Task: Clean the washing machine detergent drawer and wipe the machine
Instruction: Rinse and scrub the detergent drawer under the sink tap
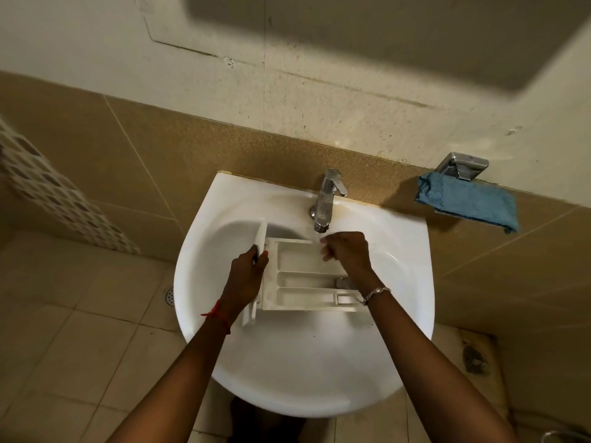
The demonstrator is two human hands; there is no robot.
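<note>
The left hand [248,266] grips the front panel of the white plastic compartmented detergent drawer [300,279], fingers curled round its edge. The drawer lies inside the white ceramic washbasin [287,378], its far end below the chrome tap [326,199]. The right hand [347,252] hangs over that end with bent, blurred fingers; whether it holds anything cannot be told. A crumpled blue cloth [470,199] lies on a wall shelf to the right.

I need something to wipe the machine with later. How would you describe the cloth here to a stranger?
Find the white washbasin against the tan-tiled wall. To the right of its chrome tap, a small metal holder juts from the wall. The crumpled blue cloth lies draped on it, the only blue thing there.
</note>
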